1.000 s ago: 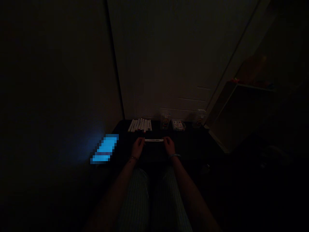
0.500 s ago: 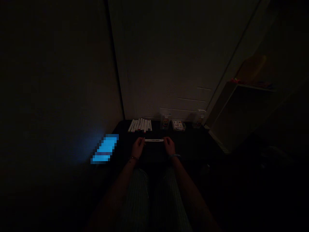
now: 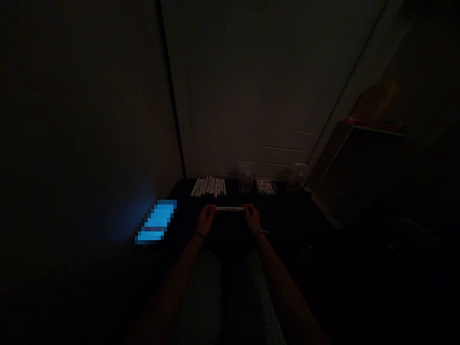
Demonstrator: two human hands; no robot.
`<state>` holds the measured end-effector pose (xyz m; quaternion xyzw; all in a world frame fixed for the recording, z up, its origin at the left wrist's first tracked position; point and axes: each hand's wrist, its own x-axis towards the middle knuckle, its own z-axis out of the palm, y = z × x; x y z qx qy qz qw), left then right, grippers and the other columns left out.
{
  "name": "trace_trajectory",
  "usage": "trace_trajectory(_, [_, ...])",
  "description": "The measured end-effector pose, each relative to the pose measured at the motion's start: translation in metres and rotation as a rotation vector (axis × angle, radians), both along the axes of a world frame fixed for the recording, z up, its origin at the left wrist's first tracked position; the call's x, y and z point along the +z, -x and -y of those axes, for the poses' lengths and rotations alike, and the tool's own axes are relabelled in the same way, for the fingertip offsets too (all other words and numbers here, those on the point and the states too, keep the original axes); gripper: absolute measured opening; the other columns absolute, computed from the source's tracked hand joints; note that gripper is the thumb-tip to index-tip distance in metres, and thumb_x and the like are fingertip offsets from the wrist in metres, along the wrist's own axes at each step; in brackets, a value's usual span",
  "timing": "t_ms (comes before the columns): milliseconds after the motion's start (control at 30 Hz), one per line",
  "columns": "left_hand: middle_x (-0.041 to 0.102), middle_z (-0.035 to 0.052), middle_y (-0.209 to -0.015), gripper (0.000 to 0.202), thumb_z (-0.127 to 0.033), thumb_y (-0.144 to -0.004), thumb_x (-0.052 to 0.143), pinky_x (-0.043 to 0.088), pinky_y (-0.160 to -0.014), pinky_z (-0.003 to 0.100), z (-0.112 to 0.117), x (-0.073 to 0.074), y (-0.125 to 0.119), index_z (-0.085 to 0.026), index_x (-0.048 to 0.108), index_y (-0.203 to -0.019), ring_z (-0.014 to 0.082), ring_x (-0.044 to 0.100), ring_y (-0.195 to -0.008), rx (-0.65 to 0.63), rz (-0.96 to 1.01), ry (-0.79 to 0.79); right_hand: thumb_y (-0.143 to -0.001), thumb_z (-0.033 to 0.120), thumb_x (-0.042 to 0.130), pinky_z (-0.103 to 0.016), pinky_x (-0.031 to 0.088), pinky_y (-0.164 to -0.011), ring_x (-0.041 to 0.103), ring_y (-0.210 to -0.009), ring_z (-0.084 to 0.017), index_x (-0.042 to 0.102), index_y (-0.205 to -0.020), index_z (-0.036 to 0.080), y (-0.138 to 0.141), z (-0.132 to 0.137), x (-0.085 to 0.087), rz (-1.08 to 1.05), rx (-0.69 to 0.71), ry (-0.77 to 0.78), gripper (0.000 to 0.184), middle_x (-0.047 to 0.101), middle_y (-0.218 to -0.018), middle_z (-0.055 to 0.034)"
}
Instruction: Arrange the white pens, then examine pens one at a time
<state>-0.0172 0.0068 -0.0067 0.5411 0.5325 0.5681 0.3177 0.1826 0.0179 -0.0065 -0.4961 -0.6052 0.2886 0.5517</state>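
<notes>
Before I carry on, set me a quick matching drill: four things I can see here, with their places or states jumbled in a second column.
Things:
1. Single marker
2. Row of markers
3. Glowing screen
4. Patterned box

Places or states:
A. Between two clear containers
B. Bright blue, at the far left
C. Side by side, beyond the left hand
D. Held crosswise between left hand and right hand

Right pairs: 1-D, 2-C, 3-B, 4-A

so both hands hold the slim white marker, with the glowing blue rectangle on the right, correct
The side is wrong: the head view shows the glowing blue rectangle on the left. The left hand and right hand do hold the slim white marker.
</notes>
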Motion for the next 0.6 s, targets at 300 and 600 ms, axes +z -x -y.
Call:
trace_trajectory(300, [0.062, 0.0016, -0.077, 0.033, -0.047, -0.074, 0.048, 0.042, -0.063, 0.023, -0.0027, -0.0045, 0.0016, -0.019, 0.055, -0.090, 0.0125, 0.056, -0.069, -0.028, 0.011, -0.044, -0.081, 0.039, 0.038, -0.023, 0.040, -0.067, 0.054, -0.074, -0.014, 0.059, -0.089, 0.020, -0.0011, -0.0021, -0.0034, 0.007, -0.004, -0.022, 0.029, 0.060, -0.080, -0.0003])
trace_trajectory(600, [0.055, -0.0024, -0.063, 0.033, -0.050, -0.074, 0.046, 0.039, -0.058, 0.022, -0.0028, -0.0053, 0.0021, -0.019, 0.055, -0.084, 0.0108, 0.050, -0.059, 0.009, -0.037, -0.031, -0.080, 0.042, 0.038, -0.022, 0.039, -0.061, 0.052, -0.066, -0.013, 0.060, -0.089, 0.020, -0.0008, -0.0008, -0.0012, 0.007, -0.007, 0.021, 0.032, 0.059, -0.074, 0.0002])
